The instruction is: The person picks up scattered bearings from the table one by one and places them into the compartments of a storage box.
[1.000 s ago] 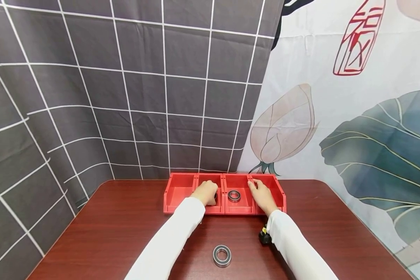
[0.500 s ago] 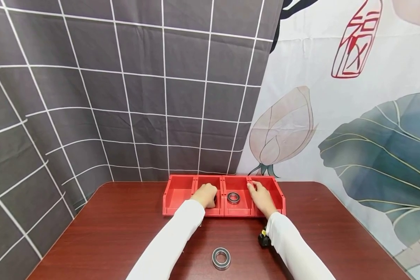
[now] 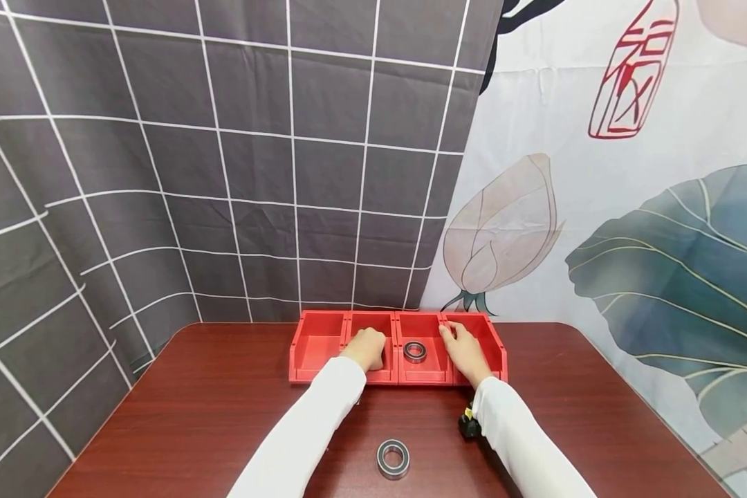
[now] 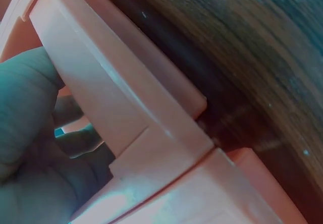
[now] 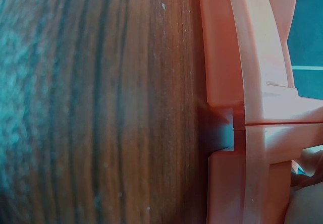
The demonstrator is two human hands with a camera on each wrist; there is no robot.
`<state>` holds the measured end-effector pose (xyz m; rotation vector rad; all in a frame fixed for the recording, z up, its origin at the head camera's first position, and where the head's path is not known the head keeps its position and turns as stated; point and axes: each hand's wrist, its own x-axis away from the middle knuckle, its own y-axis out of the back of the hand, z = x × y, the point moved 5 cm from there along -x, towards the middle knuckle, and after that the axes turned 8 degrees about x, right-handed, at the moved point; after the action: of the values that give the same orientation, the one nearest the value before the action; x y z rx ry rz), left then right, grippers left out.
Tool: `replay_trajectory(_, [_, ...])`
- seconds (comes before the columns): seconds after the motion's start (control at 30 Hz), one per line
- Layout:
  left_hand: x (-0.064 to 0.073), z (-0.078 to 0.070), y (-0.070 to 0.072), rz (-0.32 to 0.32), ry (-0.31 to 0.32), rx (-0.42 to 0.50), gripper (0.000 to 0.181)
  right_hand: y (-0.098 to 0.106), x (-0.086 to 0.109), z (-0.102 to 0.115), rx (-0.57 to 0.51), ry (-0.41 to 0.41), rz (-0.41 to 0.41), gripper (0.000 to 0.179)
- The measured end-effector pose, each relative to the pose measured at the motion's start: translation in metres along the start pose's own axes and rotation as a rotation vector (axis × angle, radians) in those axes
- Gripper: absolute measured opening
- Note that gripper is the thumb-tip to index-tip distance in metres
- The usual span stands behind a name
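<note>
My left hand (image 3: 368, 348) reaches down into the second red bin (image 3: 382, 375) from the left, its fingers bent. In the left wrist view the fingers (image 4: 75, 141) curl behind the bin's front wall (image 4: 108, 77); I cannot tell what they hold. My right hand (image 3: 467, 351) is at the wall between the third and fourth bins, thumb and forefinger at its top edge, gripping it. Only a sliver of that hand (image 5: 308, 204) shows in the right wrist view. A ball bearing (image 3: 415, 351) lies flat in the third bin, beside the right thumb.
Another ball bearing (image 3: 393, 459) lies on the brown table (image 3: 224, 408) in front of the bins. A small black and yellow object (image 3: 469, 423) is at the right sleeve. The leftmost bin (image 3: 322, 344) stands left of my left hand, and a grey checked cloth (image 3: 324, 173) hangs behind.
My left hand has shifted very slightly, and the dark ring edge seen beside its fingers earlier is now hidden. My right hand keeps its place at the bin wall.
</note>
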<state>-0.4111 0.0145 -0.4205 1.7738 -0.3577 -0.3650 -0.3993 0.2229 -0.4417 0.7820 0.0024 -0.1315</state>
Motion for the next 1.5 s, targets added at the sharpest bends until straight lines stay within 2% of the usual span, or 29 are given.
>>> replay_trajectory(0.37, [-0.004,0.003,-0.006,0.038,0.052,-0.012,0.009,-0.002,0.0,0.0,0.013,0.003,-0.004,0.062])
replay_trajectory(0.5, [-0.004,0.0,-0.008,0.035,0.036,-0.048,0.011,-0.002,0.0,-0.001,0.008,0.004,-0.012,0.061])
replay_trajectory(0.67, [0.001,-0.001,-0.006,0.024,0.034,-0.023,0.011,-0.003,0.001,-0.002,0.006,-0.006,-0.003,0.061])
replay_trajectory(0.9, [0.013,-0.011,0.01,-0.02,-0.012,0.017,0.025,-0.002,-0.001,-0.004,-0.002,0.009,-0.01,0.062])
replay_trajectory(1.23, [0.025,-0.015,0.019,-0.048,-0.049,0.051,0.023,-0.001,-0.001,-0.002,-0.003,0.01,-0.005,0.064])
replay_trajectory(1.37, [0.029,-0.013,0.023,-0.097,-0.075,0.064,0.015,-0.001,-0.001,0.0,-0.014,0.008,-0.008,0.06])
replay_trajectory(1.5, [0.037,-0.012,0.025,-0.145,-0.091,0.067,0.022,0.0,0.0,0.0,-0.007,0.003,-0.002,0.061])
